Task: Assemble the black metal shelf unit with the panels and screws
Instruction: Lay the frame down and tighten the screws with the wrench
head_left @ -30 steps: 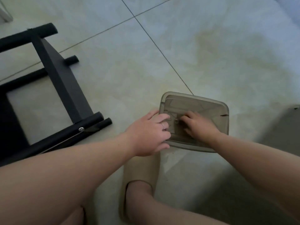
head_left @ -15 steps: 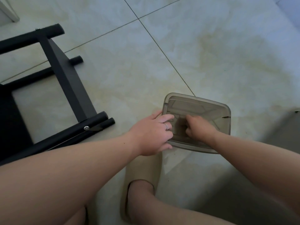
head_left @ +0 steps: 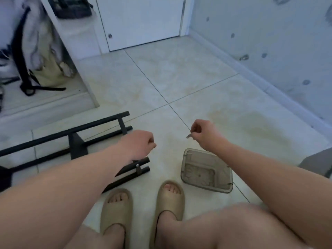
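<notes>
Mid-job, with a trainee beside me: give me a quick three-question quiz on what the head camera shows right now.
1. True or false: the right hand is inside the smoky plastic box.
2. How does the black frame lie? A) flat on the floor, on the person's left; B) standing upright; C) on top of the box.
3. Which hand pinches the small grey piece?
Key: 1 false, it is raised above the floor beyond the box; 2 A; 3 the right hand.
</notes>
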Action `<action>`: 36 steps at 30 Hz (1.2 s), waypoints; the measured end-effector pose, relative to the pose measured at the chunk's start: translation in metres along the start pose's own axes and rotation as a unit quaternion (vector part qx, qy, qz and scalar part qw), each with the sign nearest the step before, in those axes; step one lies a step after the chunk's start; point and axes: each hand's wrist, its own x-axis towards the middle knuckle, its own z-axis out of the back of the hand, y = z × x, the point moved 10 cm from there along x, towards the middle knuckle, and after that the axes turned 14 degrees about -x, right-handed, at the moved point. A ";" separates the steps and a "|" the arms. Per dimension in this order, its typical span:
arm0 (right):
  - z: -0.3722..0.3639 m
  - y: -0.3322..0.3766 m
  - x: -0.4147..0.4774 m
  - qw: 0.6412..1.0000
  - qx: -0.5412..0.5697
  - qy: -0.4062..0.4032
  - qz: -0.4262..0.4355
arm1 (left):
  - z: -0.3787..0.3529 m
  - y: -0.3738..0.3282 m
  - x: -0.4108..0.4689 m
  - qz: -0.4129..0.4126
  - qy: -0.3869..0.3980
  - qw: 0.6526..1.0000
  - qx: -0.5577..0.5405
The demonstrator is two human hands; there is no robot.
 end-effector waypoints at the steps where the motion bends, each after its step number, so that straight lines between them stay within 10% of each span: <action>1: 0.014 0.016 -0.013 0.999 0.032 -0.022 0.001 | 0.012 0.000 -0.016 0.010 -0.022 0.999 -0.038; 11: 0.062 0.098 -0.133 0.985 0.146 -0.079 0.037 | 0.052 -0.004 -0.146 0.043 -0.094 0.936 -0.337; 36: -0.043 0.164 -0.126 0.968 0.230 0.085 0.048 | 0.053 0.037 -0.155 0.021 -0.058 0.986 -0.154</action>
